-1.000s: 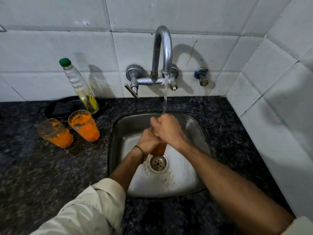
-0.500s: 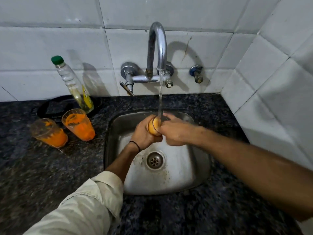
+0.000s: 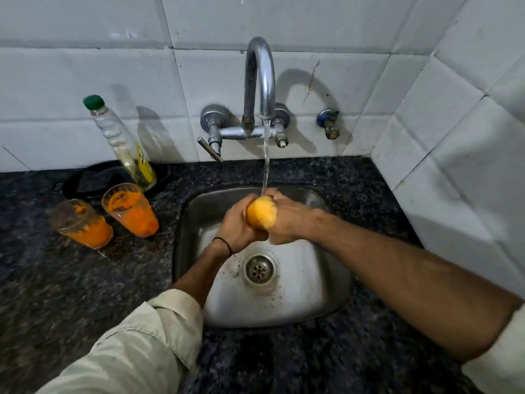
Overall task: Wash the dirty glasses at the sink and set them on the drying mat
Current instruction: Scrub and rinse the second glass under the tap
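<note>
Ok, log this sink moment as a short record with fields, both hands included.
in hand: orange-smeared glass, over the sink
left: left hand grips the glass
right: right hand curled round its other side
water: tap running, stream hitting the glass
waiting: two dirty glasses on the counter, outer glass and inner glass
nearby: bottle with green cap

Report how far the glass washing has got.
Done: no washed glass shows. In hand: the left hand and right hand hold one orange-smeared glass under the running tap over the sink. Left: the nearer dirty glass and farther dirty glass wait on the counter.
</note>
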